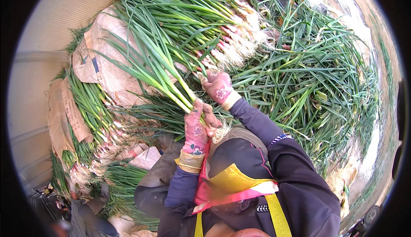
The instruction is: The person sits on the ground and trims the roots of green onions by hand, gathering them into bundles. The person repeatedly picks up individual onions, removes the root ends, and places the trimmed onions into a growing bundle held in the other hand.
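Observation:
My left hand [196, 126], in a pink flowered glove, grips a few green garlic plants [175, 90] near their base. Their long leaves fan out to the upper left, and the pale roots [222, 132] stick out past the hand on the right. My right hand [218, 84], gloved alike, is curled with thumb and fingers together, pinching what looks like a green leaf [204, 66]. It is just below the root ends of a large heap of green garlic [189, 15], whose pinkish stem bases and whitish roots [242, 45] face right.
A broad pile of loose green leaves [308, 86] spreads to the right. Woven sacking [110, 53] lies left of the heap, with more garlic bunches [91, 108] beyond it. At lower left are another bundle [125, 179] and part of another person [91, 217].

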A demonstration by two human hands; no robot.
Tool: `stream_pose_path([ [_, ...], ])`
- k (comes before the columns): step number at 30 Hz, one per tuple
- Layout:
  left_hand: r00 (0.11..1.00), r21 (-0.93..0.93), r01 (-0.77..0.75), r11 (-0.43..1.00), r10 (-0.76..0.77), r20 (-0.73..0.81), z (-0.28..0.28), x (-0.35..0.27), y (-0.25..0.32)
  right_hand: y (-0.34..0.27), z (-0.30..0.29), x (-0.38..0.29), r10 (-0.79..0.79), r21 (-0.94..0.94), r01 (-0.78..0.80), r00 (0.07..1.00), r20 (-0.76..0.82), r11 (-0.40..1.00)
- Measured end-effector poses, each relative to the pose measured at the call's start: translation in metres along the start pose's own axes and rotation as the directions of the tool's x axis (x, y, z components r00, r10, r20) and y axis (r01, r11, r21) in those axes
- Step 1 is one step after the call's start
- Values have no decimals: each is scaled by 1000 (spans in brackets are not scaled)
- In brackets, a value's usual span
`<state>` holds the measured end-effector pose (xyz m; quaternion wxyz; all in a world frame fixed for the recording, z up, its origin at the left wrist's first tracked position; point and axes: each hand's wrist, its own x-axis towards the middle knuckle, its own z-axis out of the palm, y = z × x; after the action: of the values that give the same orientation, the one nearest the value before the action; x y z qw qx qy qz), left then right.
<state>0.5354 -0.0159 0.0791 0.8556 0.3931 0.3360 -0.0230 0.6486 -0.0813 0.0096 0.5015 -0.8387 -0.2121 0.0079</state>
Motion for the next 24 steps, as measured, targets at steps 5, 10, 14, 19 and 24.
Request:
stream_pose_path([
  [5,941,184,-334,924,337,18,4,-5,18,11,-57,-3,151,-302,99,697,701,948],
  [10,972,125,-213,969,223,-75,-10,13,13,31,-120,50,27,-506,-8,999,30,862],
  [14,997,-41,-72,997,71,-15,-24,25,4,60,-134,92,294,-721,-202,956,2,663],
  [19,904,-394,121,911,62,422,-44,30,6,72,-140,82,261,-675,-170,965,34,718],
  [24,648,-593,358,721,266,714,-39,27,5,63,-146,89,22,-664,-83,995,-99,743],
])
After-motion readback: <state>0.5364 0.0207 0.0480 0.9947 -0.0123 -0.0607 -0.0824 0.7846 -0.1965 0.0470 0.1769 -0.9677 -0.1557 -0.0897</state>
